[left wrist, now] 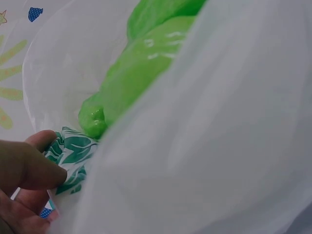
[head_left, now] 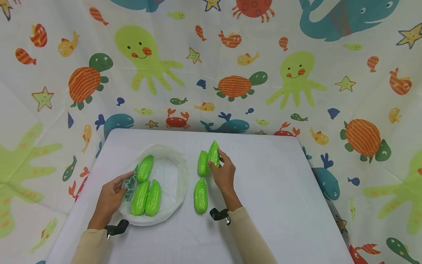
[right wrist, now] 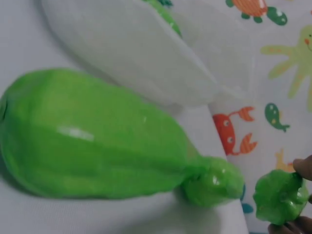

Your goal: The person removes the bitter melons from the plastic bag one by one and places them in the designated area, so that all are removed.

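My left hand [head_left: 111,196] pinches the green leaf-printed edge [left wrist: 78,146] of a round white plastic bag [head_left: 182,176], thumb on the near side. Inside the bag lie three glossy green gourds, one farther back [head_left: 145,168] and two side by side in front. To the right of the bag, my right hand [head_left: 225,172] holds a green gourd [head_left: 214,152] between thumb and fingers, its pointed end away from me. Close beside it lies another gourd [head_left: 202,164]. A further gourd [head_left: 200,196] rests nearer me and looks large in the right wrist view.
All of this stands on a white-covered table [head_left: 270,190]. A cloth [head_left: 197,99] printed with sea animals hangs behind the table and along both sides. Dark wrist cameras [head_left: 118,227] are strapped to both wrists.
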The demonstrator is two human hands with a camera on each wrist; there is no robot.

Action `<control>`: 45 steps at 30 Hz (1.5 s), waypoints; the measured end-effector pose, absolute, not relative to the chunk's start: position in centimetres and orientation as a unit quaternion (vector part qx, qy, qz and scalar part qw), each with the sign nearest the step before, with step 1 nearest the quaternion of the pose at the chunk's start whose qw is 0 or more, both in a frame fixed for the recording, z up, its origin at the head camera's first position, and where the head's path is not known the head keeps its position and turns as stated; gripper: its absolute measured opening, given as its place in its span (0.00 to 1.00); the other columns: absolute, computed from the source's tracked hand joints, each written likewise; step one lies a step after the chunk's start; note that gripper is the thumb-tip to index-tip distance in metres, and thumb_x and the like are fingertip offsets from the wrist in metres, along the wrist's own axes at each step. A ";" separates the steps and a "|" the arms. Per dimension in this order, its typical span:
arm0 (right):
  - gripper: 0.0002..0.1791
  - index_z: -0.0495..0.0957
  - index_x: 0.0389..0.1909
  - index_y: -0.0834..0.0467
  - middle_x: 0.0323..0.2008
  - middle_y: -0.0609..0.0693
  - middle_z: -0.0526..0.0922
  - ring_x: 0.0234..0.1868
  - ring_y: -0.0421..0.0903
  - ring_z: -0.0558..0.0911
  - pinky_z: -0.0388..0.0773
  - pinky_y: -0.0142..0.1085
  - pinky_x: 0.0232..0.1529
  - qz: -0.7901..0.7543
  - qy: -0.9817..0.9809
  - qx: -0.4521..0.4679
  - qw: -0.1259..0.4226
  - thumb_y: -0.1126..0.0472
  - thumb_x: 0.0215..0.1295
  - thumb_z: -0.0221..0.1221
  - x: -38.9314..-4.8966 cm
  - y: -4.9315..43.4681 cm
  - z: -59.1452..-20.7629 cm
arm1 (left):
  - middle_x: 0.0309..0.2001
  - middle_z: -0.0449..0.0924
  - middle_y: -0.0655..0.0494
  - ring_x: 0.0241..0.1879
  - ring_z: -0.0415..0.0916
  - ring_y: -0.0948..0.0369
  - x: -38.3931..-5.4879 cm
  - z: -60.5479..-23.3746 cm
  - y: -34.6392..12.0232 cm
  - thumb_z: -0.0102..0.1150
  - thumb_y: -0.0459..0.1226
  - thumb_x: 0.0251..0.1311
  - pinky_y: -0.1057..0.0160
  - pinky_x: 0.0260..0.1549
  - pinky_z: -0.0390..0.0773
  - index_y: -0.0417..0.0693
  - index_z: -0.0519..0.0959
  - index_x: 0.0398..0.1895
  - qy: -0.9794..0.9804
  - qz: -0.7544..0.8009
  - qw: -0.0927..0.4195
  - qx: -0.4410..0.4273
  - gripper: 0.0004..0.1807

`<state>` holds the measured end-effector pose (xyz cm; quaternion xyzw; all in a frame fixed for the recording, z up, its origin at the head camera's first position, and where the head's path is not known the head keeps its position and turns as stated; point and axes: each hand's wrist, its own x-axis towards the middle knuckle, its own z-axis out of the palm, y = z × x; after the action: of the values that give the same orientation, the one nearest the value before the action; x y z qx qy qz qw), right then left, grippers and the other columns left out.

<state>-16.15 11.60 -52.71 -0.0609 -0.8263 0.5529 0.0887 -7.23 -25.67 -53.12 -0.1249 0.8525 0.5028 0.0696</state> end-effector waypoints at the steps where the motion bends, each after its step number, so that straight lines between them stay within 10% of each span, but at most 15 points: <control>1: 0.36 0.71 0.77 0.53 0.75 0.54 0.75 0.72 0.56 0.79 0.83 0.47 0.67 0.548 -0.829 -0.062 0.091 0.62 0.69 0.70 -16.3 11.8 -53.0 | 0.81 0.60 0.40 0.82 0.57 0.37 -7.2 -53.1 -25.7 0.41 0.25 0.74 0.32 0.75 0.65 0.48 0.65 0.82 0.852 0.503 0.070 -0.125 0.34; 45: 0.36 0.72 0.76 0.55 0.74 0.62 0.75 0.72 0.62 0.78 0.83 0.53 0.68 0.497 -0.855 -0.129 0.065 0.60 0.68 0.69 -17.5 15.9 -56.5 | 0.82 0.59 0.41 0.82 0.55 0.37 -6.9 -53.3 -25.9 0.42 0.24 0.74 0.32 0.75 0.63 0.49 0.65 0.82 0.854 0.502 0.065 -0.120 0.34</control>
<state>-17.52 15.86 -56.49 -0.1289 -0.8554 0.4974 0.0650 -6.90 -25.87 -53.27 -0.1205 0.8542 0.5016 0.0647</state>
